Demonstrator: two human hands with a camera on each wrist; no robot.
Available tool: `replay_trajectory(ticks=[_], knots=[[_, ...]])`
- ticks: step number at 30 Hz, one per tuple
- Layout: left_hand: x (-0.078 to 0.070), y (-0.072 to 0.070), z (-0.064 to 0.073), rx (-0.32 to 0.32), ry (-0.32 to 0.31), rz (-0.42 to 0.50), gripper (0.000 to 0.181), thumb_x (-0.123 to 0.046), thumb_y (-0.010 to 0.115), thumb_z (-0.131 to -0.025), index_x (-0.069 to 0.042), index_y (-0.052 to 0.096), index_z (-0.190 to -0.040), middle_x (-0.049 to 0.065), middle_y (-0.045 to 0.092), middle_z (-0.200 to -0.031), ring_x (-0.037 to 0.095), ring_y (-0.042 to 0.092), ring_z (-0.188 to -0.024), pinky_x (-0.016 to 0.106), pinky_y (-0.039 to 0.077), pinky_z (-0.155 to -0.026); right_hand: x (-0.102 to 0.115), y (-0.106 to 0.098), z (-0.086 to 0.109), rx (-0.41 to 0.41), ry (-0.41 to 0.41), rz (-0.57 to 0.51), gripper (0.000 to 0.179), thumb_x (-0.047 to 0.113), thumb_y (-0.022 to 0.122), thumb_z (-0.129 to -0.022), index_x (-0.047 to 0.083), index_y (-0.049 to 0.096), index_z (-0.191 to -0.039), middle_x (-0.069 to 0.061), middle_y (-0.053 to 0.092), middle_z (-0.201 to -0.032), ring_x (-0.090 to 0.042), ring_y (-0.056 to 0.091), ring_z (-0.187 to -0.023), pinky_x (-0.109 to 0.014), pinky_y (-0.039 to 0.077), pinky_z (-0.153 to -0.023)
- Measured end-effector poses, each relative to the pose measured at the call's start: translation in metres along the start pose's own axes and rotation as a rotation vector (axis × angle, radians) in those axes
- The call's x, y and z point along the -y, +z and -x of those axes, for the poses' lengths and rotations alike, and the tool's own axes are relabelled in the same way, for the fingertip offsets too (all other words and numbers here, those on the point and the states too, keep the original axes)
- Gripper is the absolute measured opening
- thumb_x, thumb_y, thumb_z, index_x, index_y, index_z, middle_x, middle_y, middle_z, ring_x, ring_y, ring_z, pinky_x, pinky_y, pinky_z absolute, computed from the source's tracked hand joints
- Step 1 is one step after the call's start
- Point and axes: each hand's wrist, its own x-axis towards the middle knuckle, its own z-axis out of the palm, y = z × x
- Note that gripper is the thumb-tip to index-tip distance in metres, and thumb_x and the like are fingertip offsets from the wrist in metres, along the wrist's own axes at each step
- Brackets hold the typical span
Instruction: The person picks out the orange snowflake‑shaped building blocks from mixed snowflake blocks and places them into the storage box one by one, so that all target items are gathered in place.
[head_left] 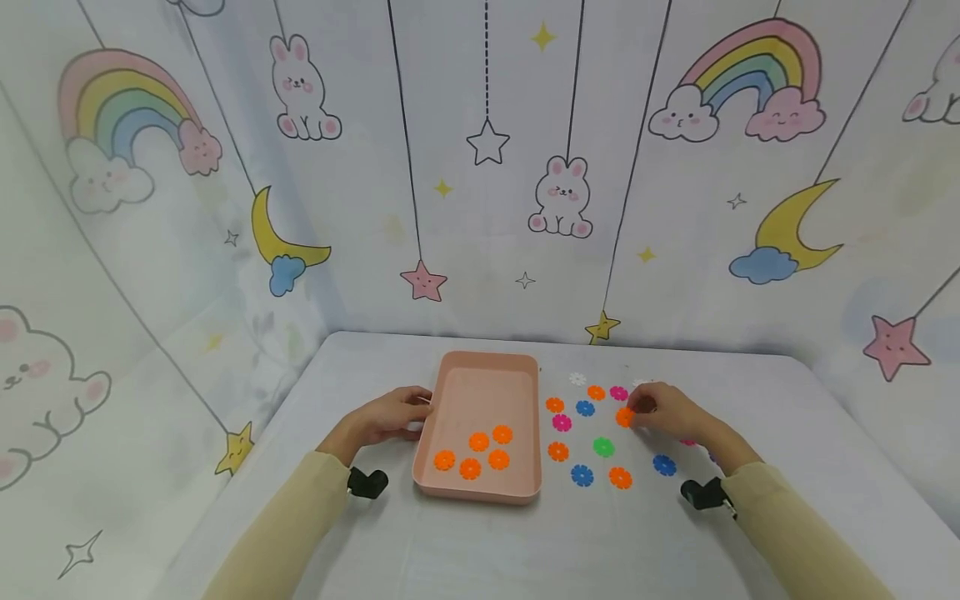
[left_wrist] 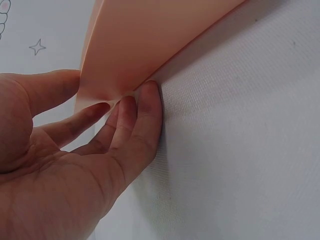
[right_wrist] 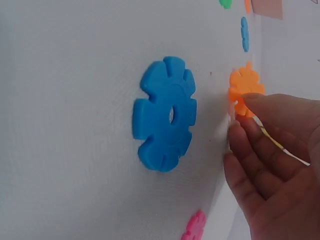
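Soft, diffuse light fills the head view evenly. Faint shadows lie on the white tabletop (head_left: 600, 542) beside the sleeves (head_left: 292, 525) and below the peach tray's (head_left: 487, 387) near edge. The printed backdrop (head_left: 112, 358) looks hazy at far left. Both wrist views are greyer and dimmer; the blue flower-shaped disc (right_wrist: 149, 117) shows clear edges, with fine texture slightly smeared.

It looks like a kid's play corner, but I can't tell if it is in a home or a school. The white walls (head_left: 487, 225) show rainbows (head_left: 750, 52), bunnies (head_left: 561, 200), moons (head_left: 783, 223) and smiling stars (head_left: 423, 283), and bright plastic snowflake toy discs (head_left: 620, 478) lie on a white table (head_left: 637, 542)
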Motion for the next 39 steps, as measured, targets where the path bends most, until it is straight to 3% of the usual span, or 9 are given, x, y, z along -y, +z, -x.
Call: replay_trajectory(ticks=[6,12,17,25,32,39], knots=[[0.001,0.0,0.0,-0.003,0.002,0.005,0.043,-0.015,0.057,-0.105,0.0,0.048,-0.145,0.02,0.053,-0.141,0.027,0.062,-0.109,0.046,0.057,-0.096,0.008,-0.002,0.004,-0.03,0.006,-0.009,0.017,0.011,0.072,-0.095,0.003,0.068,-0.109,-0.003,0.068,-0.099,-0.021,0.061,-0.092,-0.035,0.057,-0.087],[0.001,-0.001,0.0,-0.003,-0.001,0.002,0.043,-0.016,0.057,-0.105,0.0,0.048,-0.145,0.02,0.052,-0.142,0.027,0.062,-0.11,0.047,0.057,-0.096,0.029,-0.004,0.004,-0.044,-0.054,-0.037,0.016,0.012,0.072,-0.096,0.003,0.07,-0.108,-0.003,0.07,-0.098,-0.021,0.064,-0.092,-0.028,0.057,-0.084],[0.002,-0.002,-0.001,-0.004,0.0,0.001,0.044,-0.016,0.058,-0.105,-0.001,0.048,-0.145,0.019,0.052,-0.143,0.027,0.062,-0.11,0.047,0.057,-0.097,0.053,0.001,-0.007,-0.001,-0.122,-0.079,0.013,0.011,0.071,-0.096,0.003,0.069,-0.106,-0.002,0.07,-0.097,-0.019,0.065,-0.091,-0.022,0.056,-0.081],[0.002,-0.001,-0.001,-0.005,0.003,0.007,0.045,-0.016,0.058,-0.105,0.0,0.047,-0.145,0.02,0.052,-0.143,0.027,0.062,-0.108,0.046,0.058,-0.095,0.096,0.016,-0.023,0.049,-0.226,-0.118,0.013,0.01,0.07,-0.097,0.001,0.07,-0.105,-0.003,0.071,-0.096,-0.02,0.067,-0.089,-0.024,0.057,-0.082],[0.002,-0.001,-0.002,-0.004,-0.005,-0.003,0.045,-0.018,0.058,-0.105,-0.001,0.047,-0.146,0.019,0.051,-0.144,0.026,0.063,-0.108,0.045,0.058,-0.095,0.137,0.029,-0.037,0.096,-0.274,-0.174,0.009,0.008,0.072,-0.095,0.002,0.071,-0.102,-0.005,0.071,-0.095,-0.031,0.069,-0.09,-0.028,0.06,-0.081],[0.002,-0.001,-0.003,-0.007,-0.007,-0.007,0.045,-0.018,0.058,-0.106,-0.001,0.047,-0.146,0.019,0.051,-0.144,0.026,0.063,-0.109,0.045,0.058,-0.095,0.17,0.043,-0.058,0.198,-0.284,-0.141,0.005,0.008,0.072,-0.095,0.005,0.071,-0.098,-0.001,0.072,-0.091,-0.019,0.069,-0.087,-0.029,0.06,-0.082]])
